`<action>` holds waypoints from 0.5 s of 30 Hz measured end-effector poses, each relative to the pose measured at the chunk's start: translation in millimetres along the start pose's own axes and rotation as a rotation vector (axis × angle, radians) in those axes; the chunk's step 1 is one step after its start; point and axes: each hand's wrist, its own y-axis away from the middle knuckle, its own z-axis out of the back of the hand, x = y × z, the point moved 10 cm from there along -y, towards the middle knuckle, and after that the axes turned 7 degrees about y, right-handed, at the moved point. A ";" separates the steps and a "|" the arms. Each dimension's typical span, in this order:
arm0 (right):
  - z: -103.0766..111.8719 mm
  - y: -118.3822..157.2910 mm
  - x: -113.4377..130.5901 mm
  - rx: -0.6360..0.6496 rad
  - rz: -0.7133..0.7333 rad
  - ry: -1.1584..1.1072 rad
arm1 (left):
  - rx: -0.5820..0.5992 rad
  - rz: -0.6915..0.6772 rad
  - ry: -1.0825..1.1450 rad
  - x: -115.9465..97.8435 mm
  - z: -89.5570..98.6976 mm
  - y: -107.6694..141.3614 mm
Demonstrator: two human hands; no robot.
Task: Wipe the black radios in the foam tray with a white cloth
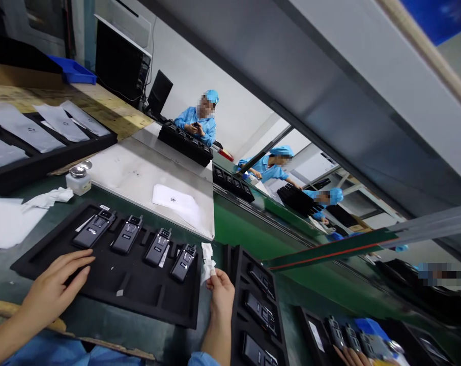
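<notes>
My right hand pinches a crumpled white wipe beside the right edge of a black foam tray. My left hand has its fingers stretched out over the tray's left front edge; nothing is in it. Several black two-way radios lie in a row in the tray's far half, among them a left one and a right one. White slips stick out beside some of them. A small light scrap lies in the tray's near half.
A bottle with a metal top stands behind the tray, near another crumpled wipe. White pouches lie on the pale board. Another radio tray is at right. A co-worker's hand shows lower right; other people work beyond.
</notes>
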 end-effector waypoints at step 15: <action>-150.5 117.2 79.9 0.675 0.443 -0.086 | 0.349 0.660 1.004 -44.1 -112.8 1.8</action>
